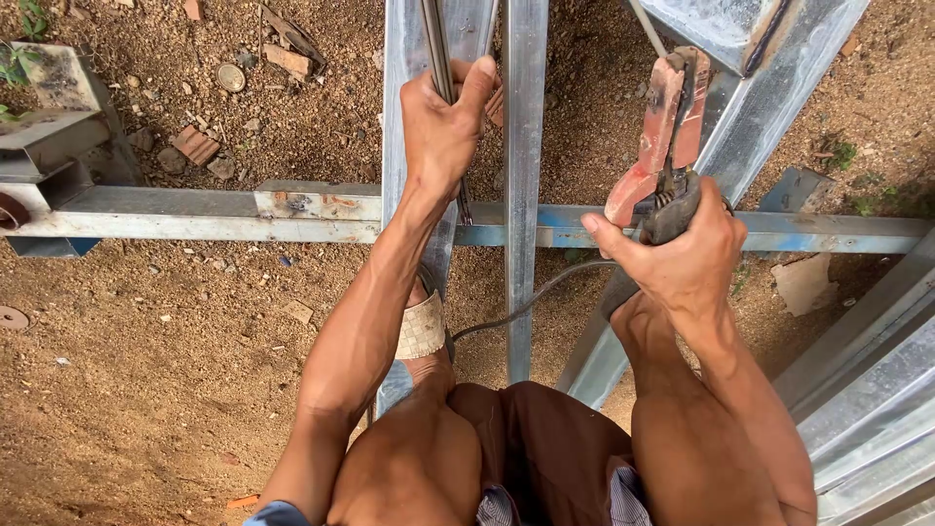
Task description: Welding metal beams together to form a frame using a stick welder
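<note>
Two hands work here: the left hand (443,122) grips thin rods (435,44) running toward twelve o'clock, while the right hand (682,258) clasps a red welding clamp (660,136) pointing to one o'clock.

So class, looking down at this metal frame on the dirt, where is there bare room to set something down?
Bare ground lies lower left, below the horizontal bar. The upper left is littered with brick bits. The centre is crowded: left hand on the upright bar, right hand gripping the red electrode holder.
</note>
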